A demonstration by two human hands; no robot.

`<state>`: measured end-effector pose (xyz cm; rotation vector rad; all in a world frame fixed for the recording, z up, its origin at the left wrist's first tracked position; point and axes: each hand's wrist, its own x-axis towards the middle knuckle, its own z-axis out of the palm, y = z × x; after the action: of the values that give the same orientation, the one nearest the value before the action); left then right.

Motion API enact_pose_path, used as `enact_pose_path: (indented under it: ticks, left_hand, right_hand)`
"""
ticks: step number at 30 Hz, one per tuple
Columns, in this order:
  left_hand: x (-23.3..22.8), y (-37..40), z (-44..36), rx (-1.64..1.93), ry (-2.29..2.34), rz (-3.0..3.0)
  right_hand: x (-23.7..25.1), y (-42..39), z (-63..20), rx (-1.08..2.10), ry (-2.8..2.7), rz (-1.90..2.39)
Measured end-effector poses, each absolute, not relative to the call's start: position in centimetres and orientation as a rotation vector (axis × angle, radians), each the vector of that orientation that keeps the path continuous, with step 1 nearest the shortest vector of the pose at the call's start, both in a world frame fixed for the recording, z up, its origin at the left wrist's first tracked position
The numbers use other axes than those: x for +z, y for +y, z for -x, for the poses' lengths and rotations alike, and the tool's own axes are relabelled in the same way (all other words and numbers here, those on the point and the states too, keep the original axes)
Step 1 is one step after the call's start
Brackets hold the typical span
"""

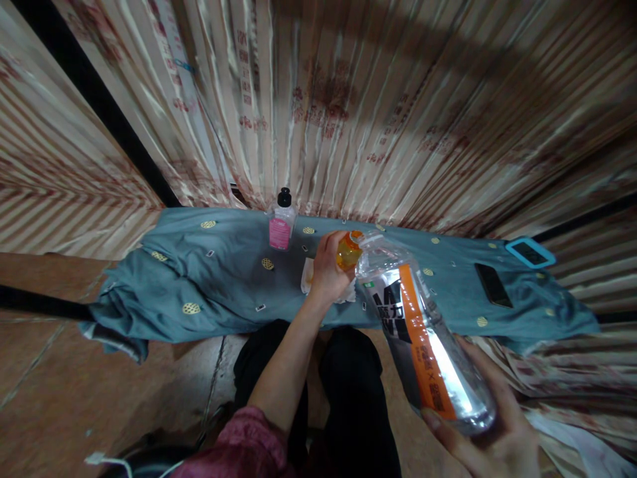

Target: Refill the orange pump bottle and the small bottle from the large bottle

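Note:
My right hand (490, 425) grips the base of a large clear plastic bottle (423, 332) with an orange and black label, tilted so that its mouth points away from me. My left hand (326, 265) holds a small orange bottle (348, 251) right at the big bottle's mouth; the two openings touch or nearly touch. Under my left hand a white tissue (308, 279) lies on the teal cloth (223, 292).
A small clear bottle with a pink label and black cap (281, 222) stands at the back of the cloth. A black phone (492, 284) and a blue-framed device (530, 252) lie at the right. Striped curtains hang behind. My dark-trousered legs are below.

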<state>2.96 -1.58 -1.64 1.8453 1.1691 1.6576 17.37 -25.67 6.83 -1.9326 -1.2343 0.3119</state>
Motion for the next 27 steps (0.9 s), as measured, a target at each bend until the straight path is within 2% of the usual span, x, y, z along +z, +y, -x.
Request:
enact_pose_path:
  ticks: [27]
  left_hand:
    - [-1.7, -1.4, -2.9, 1.676, 1.140, -1.867]
  right_hand:
    - [6.3, -25.3, -16.3, 0.375, -1.100, 1.901]
